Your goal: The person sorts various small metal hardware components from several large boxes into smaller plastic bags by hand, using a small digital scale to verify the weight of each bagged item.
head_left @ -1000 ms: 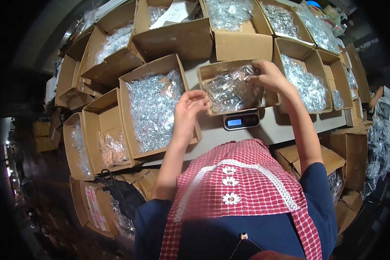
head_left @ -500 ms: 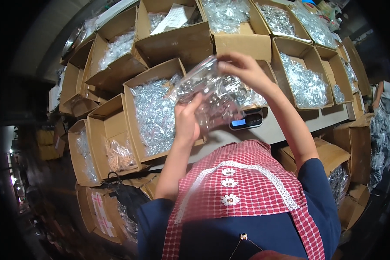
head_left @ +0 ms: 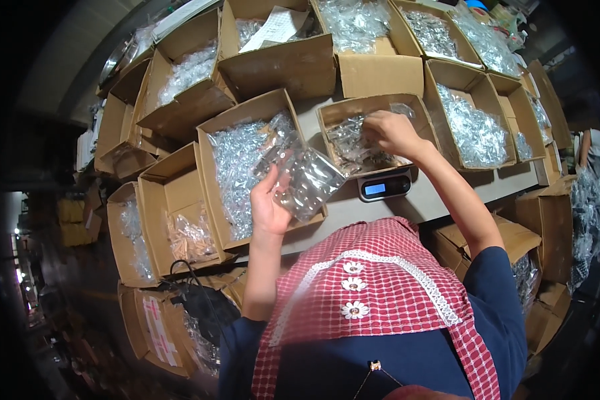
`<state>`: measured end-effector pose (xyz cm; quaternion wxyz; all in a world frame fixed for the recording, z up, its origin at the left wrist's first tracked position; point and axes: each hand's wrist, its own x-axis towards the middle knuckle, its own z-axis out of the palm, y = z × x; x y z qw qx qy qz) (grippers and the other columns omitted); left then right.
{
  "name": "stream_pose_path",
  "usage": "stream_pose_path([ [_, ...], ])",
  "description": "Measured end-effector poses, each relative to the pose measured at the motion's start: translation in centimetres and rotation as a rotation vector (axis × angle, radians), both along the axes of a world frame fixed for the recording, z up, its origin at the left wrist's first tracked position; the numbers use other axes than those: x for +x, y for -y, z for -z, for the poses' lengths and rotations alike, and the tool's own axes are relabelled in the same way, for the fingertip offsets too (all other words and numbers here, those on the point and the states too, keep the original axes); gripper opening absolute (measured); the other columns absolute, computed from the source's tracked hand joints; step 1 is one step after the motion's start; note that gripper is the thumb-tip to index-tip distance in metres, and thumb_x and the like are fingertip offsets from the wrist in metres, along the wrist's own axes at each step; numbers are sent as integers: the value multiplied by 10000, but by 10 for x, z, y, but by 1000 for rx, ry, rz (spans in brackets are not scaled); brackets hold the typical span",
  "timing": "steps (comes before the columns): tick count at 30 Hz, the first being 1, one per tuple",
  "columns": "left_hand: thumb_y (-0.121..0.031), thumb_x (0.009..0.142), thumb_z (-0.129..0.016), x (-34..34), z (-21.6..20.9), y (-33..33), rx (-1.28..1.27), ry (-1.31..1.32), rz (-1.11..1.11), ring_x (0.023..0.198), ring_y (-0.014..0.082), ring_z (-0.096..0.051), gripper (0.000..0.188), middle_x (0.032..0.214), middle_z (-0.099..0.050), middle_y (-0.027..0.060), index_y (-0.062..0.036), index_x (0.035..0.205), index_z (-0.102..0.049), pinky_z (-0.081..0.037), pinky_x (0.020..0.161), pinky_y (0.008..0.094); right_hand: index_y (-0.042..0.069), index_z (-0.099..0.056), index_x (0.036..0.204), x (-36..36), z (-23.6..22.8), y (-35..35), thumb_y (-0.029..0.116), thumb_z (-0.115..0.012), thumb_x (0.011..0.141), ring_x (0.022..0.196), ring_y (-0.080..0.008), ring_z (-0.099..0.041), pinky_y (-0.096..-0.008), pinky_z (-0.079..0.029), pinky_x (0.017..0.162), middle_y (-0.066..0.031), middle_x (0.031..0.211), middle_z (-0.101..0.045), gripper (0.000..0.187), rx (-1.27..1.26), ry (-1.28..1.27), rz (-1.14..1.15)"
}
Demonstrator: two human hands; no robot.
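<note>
My left hand (head_left: 270,210) grips a clear plastic bag (head_left: 311,183) by its side, above the right edge of a carton full of silvery small parts (head_left: 237,180). A few shiny pieces seem to lie inside the bag; I cannot make out how many. My right hand (head_left: 395,135) reaches into a shallow cardboard box (head_left: 373,103) holding metal parts in clear wrapping (head_left: 353,137). Its fingers are bent together among them, and what they pinch is hidden. This box rests on or just behind a small scale (head_left: 387,187) with a lit blue display.
Open cartons of bagged metal parts surround the grey table (head_left: 447,200). One on the left holds copper-coloured pieces (head_left: 192,240). A paper sheet (head_left: 273,28) lies on a back carton. More cartons (head_left: 540,227) stand low at right, near a partly seen person (head_left: 597,147).
My right hand has left the bag's top edge and gone down into the box by the scale. The bag now tilts to the right in my left hand, lower than before.
</note>
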<state>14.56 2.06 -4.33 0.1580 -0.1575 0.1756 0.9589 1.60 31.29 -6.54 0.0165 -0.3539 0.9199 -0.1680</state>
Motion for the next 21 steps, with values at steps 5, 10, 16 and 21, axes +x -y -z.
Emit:
stream_pose_path([
  [5,-241,1028,-341,2,1,-2,-186,50,29,1135,302,-585,409,1281,-565,194,16,1336,-426,-508,963,443,0,-620,852,-3,-19,1,149,-609,850,758,-244,-601,-365,-470,677,-127,789,-615,150,-321,314,285],
  [10,-381,1028,-343,6,-13,-10,-270,33,54,1086,300,-615,517,1251,-579,216,47,1301,-438,-523,936,434,-24,-639,924,12,-64,5,107,-591,918,837,-112,-576,-269,-463,769,-57,888,-650,139,-1064,683,309],
  [16,-764,844,-386,10,-34,-21,-269,-70,7,1083,268,-599,957,1221,-576,178,59,1332,-404,-498,932,434,-10,-656,924,62,-120,31,144,-622,898,969,-179,-630,-313,-489,886,-97,947,-680,160,-856,423,-136],
  [21,-66,842,-621,11,-4,-31,-248,121,-27,847,281,-693,336,995,-674,171,40,1155,-563,-604,758,408,19,-689,939,58,-98,24,120,-630,868,954,-218,-654,-338,-513,837,-104,975,-696,137,-688,413,7],
])
